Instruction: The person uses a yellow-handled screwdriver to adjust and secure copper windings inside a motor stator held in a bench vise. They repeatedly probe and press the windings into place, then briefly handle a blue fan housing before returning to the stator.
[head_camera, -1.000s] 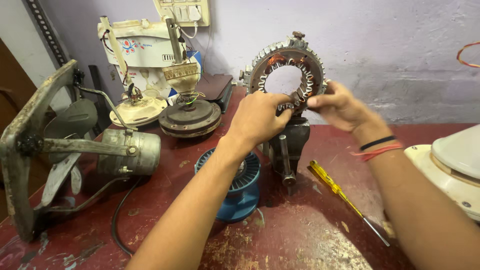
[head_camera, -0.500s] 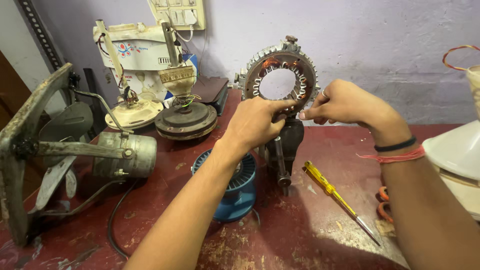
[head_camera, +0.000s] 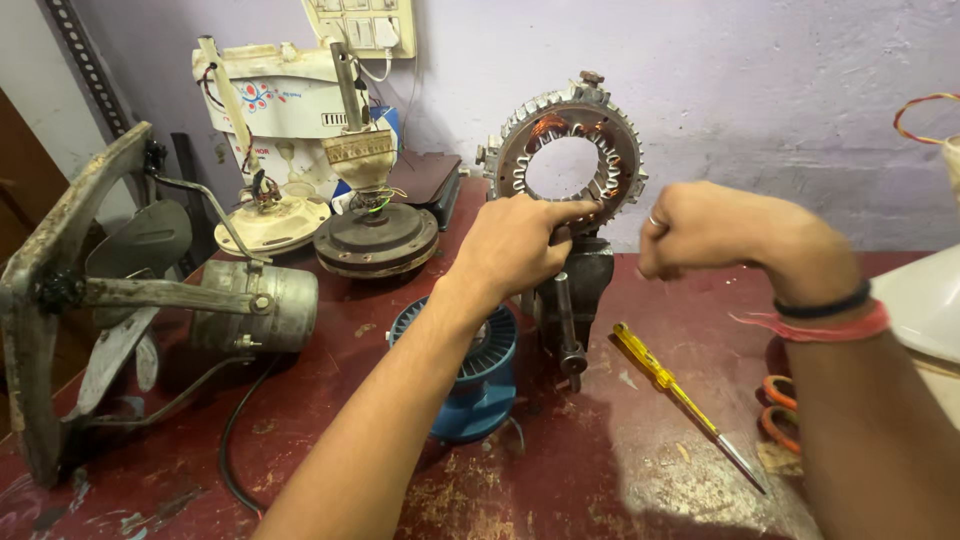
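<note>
Hands meet near the middle of the head view, above a worn dark-red table (head_camera: 330, 400). The left hand (head_camera: 515, 245) reaches forward on an outstretched forearm, fingers curled and the forefinger laid along the lower rim of a round grey metal motor stator with copper windings (head_camera: 570, 150), which stands upright on edge, clamped in a small dark bench vise (head_camera: 575, 290) toward the back of the table. The right hand (head_camera: 700, 230) hangs just right of the stator, clenched into a loose fist with a ring on one finger, black and red bands at the wrist; whether it pinches anything cannot be told. Below the left forearm sits a blue ribbed plastic spool (head_camera: 475, 375), and right of the vise lies a yellow-handled screwdriver (head_camera: 670, 385). A cream switch panel (head_camera: 365, 25) is fixed to the pale purple wall, above a white boxy fan housing with a small red-and-blue floral label (head_camera: 275, 95). A grimy exhaust fan with a grey motor (head_camera: 150, 300) stands at left.
</note>
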